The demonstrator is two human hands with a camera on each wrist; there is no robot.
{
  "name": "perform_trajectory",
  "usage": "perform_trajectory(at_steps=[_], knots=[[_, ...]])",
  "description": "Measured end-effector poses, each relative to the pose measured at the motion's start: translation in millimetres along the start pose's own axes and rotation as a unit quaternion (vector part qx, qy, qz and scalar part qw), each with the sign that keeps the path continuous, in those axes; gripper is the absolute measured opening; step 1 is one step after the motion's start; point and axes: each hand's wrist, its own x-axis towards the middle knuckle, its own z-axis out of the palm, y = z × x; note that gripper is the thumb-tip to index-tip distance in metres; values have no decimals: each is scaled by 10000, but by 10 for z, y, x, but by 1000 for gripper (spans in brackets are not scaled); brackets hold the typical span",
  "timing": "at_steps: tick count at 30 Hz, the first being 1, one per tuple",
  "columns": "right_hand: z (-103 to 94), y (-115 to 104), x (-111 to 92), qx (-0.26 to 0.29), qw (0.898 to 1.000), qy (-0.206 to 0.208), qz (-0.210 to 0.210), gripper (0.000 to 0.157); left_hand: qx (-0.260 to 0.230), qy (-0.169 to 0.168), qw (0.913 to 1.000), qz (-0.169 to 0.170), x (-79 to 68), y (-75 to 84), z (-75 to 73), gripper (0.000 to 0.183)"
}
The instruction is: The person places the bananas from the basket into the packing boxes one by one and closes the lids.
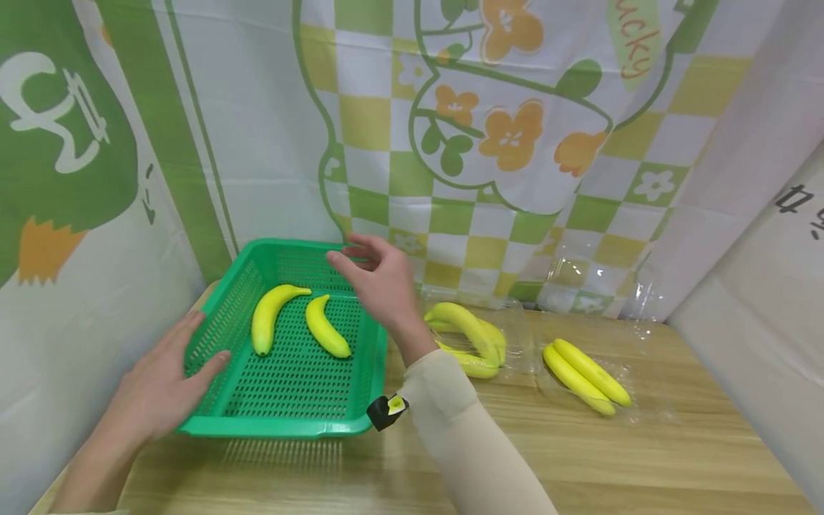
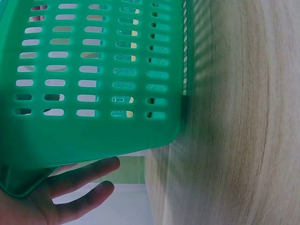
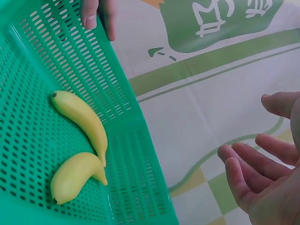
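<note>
A green plastic basket (image 1: 283, 386) with slotted walls stands on the wooden table. Two bananas lie apart on its floor: one at the left (image 1: 269, 320) and a shorter one (image 1: 327, 329) to its right. My left hand (image 1: 157, 379) holds the left rim, thumb inside the wall and fingers outside; in the left wrist view those fingers (image 2: 84, 180) extend along the outer side. Over the basket's far right corner hovers my right hand (image 1: 380, 279), its fingers loosely bent and nothing in them. The right wrist view shows both bananas (image 3: 84, 117) beside that hand (image 3: 267, 173).
Right of the basket, several bananas (image 1: 473, 336) lie in a clear plastic container (image 1: 518, 329). Further right, two more bananas (image 1: 586, 375) rest side by side on clear plastic. A printed cloth (image 1: 386, 107) hangs behind the table (image 1: 515, 443), with white cloth walls at both sides.
</note>
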Motion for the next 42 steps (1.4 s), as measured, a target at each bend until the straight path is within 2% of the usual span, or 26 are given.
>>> perform_trajectory(at_steps=[11, 21, 33, 42], knots=[[269, -64, 121, -380, 9993, 50, 51, 43, 47, -61, 10000, -55, 7, -23, -12, 85], [410, -57, 235, -574, 9982, 19, 195, 43, 9, -22, 10000, -39, 9, -20, -7, 85], [678, 55, 332, -524, 9957, 592, 486, 41, 30, -48, 10000, -58, 14, -4, -8, 85], [784, 216, 362, -506, 9919, 967, 651, 40, 26, -44, 10000, -46, 9, -1, -1, 85]])
